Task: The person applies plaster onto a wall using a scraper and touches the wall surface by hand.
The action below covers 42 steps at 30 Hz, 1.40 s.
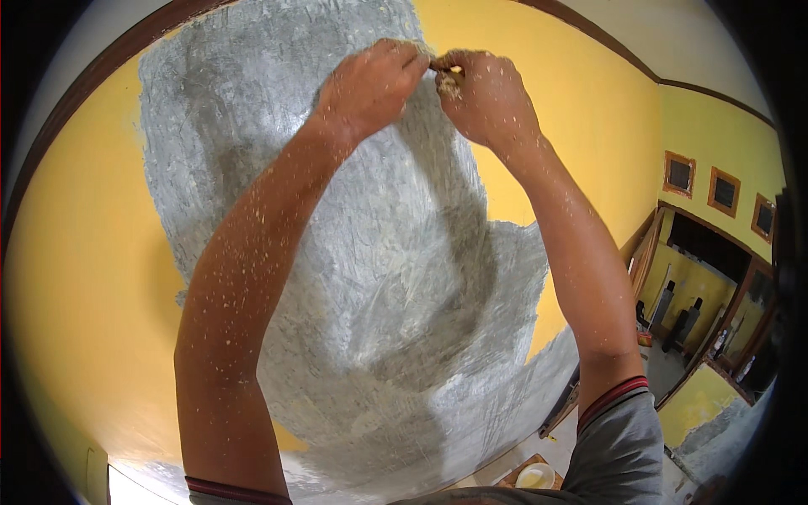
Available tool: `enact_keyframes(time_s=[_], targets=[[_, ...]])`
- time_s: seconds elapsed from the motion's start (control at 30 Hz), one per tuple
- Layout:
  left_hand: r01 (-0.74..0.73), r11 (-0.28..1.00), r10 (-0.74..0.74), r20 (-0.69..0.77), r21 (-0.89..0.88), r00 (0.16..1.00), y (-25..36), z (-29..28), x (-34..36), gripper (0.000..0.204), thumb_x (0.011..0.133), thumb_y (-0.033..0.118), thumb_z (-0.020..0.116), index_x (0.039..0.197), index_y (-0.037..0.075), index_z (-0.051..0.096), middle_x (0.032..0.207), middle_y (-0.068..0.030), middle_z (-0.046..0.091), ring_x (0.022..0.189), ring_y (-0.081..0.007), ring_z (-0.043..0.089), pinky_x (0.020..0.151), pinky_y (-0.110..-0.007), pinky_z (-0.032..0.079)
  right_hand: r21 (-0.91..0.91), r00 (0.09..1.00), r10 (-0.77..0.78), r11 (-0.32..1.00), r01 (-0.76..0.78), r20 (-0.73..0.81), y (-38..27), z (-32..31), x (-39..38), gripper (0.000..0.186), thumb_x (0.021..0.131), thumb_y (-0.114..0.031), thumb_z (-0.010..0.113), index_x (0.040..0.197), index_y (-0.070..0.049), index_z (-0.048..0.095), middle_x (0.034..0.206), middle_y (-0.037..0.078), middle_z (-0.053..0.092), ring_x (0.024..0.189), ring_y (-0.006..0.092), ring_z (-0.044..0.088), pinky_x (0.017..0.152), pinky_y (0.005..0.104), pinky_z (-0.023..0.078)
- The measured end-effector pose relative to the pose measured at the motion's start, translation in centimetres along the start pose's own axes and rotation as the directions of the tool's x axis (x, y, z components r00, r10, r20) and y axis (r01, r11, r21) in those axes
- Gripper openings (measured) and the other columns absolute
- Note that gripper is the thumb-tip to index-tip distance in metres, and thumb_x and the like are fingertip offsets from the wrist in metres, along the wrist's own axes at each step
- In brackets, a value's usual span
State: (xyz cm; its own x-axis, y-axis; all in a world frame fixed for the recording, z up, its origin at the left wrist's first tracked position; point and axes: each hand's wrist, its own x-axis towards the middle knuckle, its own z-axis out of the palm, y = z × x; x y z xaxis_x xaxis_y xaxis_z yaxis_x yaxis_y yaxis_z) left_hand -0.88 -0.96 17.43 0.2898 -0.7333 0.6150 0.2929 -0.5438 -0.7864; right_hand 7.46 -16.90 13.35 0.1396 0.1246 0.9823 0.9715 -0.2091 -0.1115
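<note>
Wall (337, 278) shows a grey patch (370, 244), seemingly scraped; yellow paint (589, 109) remains left and right. Remotely, I see left hand (374, 91) and right hand (490, 97) clamped on a dark tool (434, 64) (mostly hidden) near the patch's far edge.

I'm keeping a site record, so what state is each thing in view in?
Wall: part yellow, part patchy grey
Right hand: closed around the dark tool
Left hand: fingers curled at the tool; grip hidden
Dark tool: mostly hidden
Forearms: raised, pale-flecked
Bowl: uncovered; contents unclear
Doorway: open
</note>
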Motion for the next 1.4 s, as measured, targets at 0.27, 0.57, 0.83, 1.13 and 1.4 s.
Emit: enact_keyframes(time_s=[0.27, 0.57, 0.83, 1.13, 1.4], targets=[[-0.062, 0.994, 0.065, -0.036, 0.085, 0.997, -5.2, 2.2, 4.4, 0.026, 0.072, -0.001, 0.065, 0.097, 0.005, 0.067, 0.094, -0.0101, 0.067, 0.089, -0.0305, 0.066, 0.077, -0.041, 0.056, -0.157, 0.999, -0.037, 0.987, 0.041, 0.030, -0.5, -1.0, 7.2, 0.026, 0.083, -0.019, 0.064, 0.100, -0.003, 0.074, 0.090, 0.024, 0.071, 0.085, 0.0384, 0.070, 0.080, 0.0442, 0.056], [-0.087, 0.996, 0.090, -0.100, 0.035, 0.991, -7.1, 2.1, 5.7, 0.004, 0.071, 0.004, 0.059, 0.074, 0.004, 0.059, 0.078, -0.0144, 0.061, 0.076, -0.0362, 0.062, 0.069, -0.046, 0.050, -0.174, 0.983, -0.089, 0.978, 0.117, 0.158, -1.2, -2.6, 9.6, 0.026, 0.080, -0.021, 0.064, 0.087, 0.002, 0.074, 0.095, 0.028, 0.069, 0.091, 0.0415, 0.069, 0.082, 0.0478, 0.056], [-0.076, 0.997, 0.078, -0.145, 0.015, 0.986, -7.4, 2.0, 6.6, 0.007, 0.071, 0.004, 0.062, 0.077, 0.003, 0.062, 0.080, -0.0150, 0.062, 0.080, -0.0358, 0.063, 0.072, -0.047, 0.051, -0.262, 0.899, -0.435, 0.874, 0.408, -0.051, 0.4, -3.3, 11.0, 0.030, 0.079, -0.023, 0.060, 0.085, 0.003, 0.073, 0.096, 0.029, 0.068, 0.087, 0.0426, 0.068, 0.083, 0.0469, 0.056], [-0.148, 0.981, 0.168, -0.167, 0.126, 0.972, -8.1, 2.1, 7.7, 0.013, 0.069, 0.003, 0.064, 0.082, 0.004, 0.062, 0.081, -0.0150, 0.062, 0.079, -0.0363, 0.063, 0.071, -0.047, 0.051, -0.244, 0.961, -0.253, 0.930, 0.274, 0.112, 0.2, -2.4, 12.5, 0.031, 0.081, -0.024, 0.062, 0.088, 0.003, 0.074, 0.093, 0.028, 0.069, 0.087, 0.0420, 0.069, 0.083, 0.0470, 0.056], [-0.172, 0.974, 0.199, -0.193, 0.149, 0.961, -8.0, 2.2, 8.3, 0.013, 0.067, 0.003, 0.065, 0.080, 0.003, 0.062, 0.080, -0.0141, 0.063, 0.075, -0.0356, 0.063, 0.066, -0.046, 0.051, -0.315, 0.934, -0.325, 0.880, 0.356, 0.148, 1.1, -2.9, 13.3, 0.030, 0.077, -0.022, 0.061, 0.084, 0.005, 0.073, 0.089, 0.029, 0.069, 0.085, 0.0395, 0.070, 0.079, 0.0467, 0.056]])
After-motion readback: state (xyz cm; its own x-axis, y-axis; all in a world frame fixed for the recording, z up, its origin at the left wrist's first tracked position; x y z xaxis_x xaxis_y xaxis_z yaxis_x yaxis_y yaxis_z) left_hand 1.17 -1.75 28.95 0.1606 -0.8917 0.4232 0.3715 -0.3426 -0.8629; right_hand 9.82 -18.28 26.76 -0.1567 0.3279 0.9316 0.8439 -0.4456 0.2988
